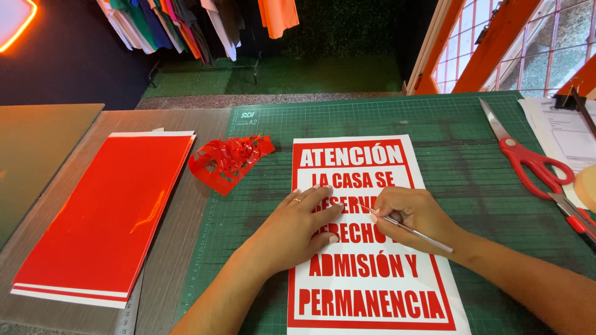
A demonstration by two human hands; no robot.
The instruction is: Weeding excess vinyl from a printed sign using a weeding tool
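Right hand (415, 214) pinches thin metal weeding tool (406, 228) — long axis diagonal, tip pointing up-left toward left fingertips (335, 208). Left hand (298, 229) flat, fingers extended, pressing red-lettered vinyl sign (372, 291) on green cutting mat (472, 180).

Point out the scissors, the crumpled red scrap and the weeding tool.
scissors (535, 162): head view, red handle.
crumpled red scrap (228, 161): head view, middle of the wad.
weeding tool (415, 234): head view, metal shaft.

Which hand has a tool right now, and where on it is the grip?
The right hand grips a thin metal weeding tool near its front end. The left hand holds nothing, pressing flat on the red-and-white sign.
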